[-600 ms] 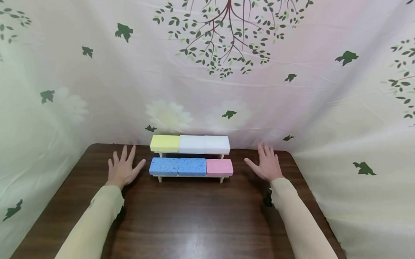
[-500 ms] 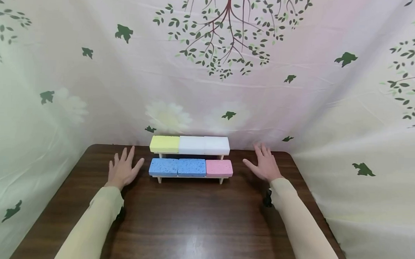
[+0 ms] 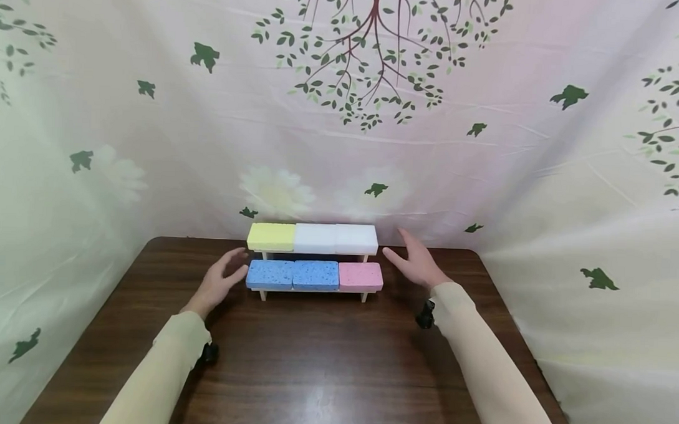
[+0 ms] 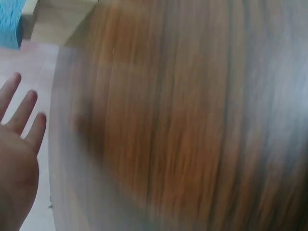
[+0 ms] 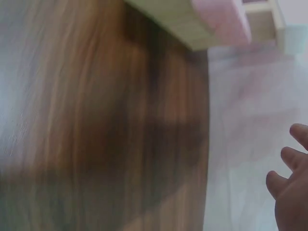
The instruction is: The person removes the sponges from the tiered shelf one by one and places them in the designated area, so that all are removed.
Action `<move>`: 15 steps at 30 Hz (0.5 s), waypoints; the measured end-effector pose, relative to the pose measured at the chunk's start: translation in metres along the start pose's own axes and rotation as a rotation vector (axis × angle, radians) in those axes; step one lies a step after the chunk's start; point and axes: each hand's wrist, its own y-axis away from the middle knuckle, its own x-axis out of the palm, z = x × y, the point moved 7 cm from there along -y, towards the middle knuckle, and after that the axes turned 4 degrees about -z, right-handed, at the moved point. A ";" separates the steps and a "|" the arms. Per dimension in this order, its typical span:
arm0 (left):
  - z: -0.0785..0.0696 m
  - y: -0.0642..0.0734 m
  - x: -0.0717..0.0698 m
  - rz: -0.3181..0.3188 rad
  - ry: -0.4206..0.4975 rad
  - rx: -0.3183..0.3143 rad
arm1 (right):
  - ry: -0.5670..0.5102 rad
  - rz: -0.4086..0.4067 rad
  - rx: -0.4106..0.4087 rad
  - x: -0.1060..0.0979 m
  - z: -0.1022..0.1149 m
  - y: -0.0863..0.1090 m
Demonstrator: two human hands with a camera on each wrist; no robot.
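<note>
Wooden rack (image 3: 314, 291), sponges (image 3: 315, 275) aboard; long axis between left hand (image 3: 218, 281) and right hand (image 3: 419, 263) (loosely spread, empty), about equally near.

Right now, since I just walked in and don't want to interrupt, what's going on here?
A person's left hand is close beside the blue sponges; the right hand is near the pink sponge. Neither hand grips anything. The sponges sit on the front stand, with the yellow block and white blocks on the rear stand.

Speckled blue sponges (image 3: 315, 275), pink sponge (image 3: 361, 276) at their three o'clock!
Yellow block (image 3: 271, 237), white blocks (image 3: 316, 238), brown grained bench (image 3: 312, 348), pale green-leafed cloth (image 3: 319, 149)!
</note>
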 end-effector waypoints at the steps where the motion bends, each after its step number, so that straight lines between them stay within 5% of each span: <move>1: -0.001 0.000 0.005 0.029 0.038 0.005 | -0.020 0.006 0.005 0.000 0.004 -0.001; 6: -0.002 -0.001 0.023 0.105 0.172 -0.035 | -0.104 0.041 0.062 0.001 0.022 -0.008; 15: 0.015 0.005 0.033 0.150 0.198 -0.137 | -0.128 0.072 0.071 0.010 0.041 -0.019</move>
